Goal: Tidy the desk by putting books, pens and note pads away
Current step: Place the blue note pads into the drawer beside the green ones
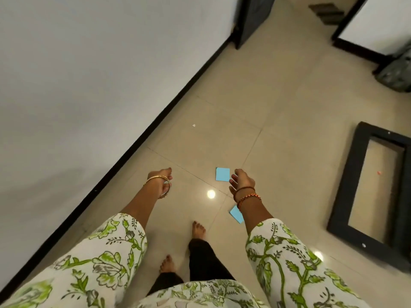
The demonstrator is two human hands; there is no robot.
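Two blue notes wait on the floor
The left hand [161, 181] and right hand [241, 182] hang loose, holding nothing; one blue note [222, 174] lies near the right hand, the other note [236, 214] partly under that arm.

A single wide-angle camera sits on the person's head and looks steeply down and a little forward, so most of the frame is tiled floor [278, 112] seen from standing height. The horizon is rolled: the white wall [77, 74] and its black skirting cut diagonally from lower left to upper right. The person's own body fills the bottom edge, with both floral sleeves [106, 258] entering from the lower corners and the bare feet [198, 228] almost directly beneath the lens. Straight lines bow towards the edges, as with the black frame [347, 196] at right. No second view overlaps this one.
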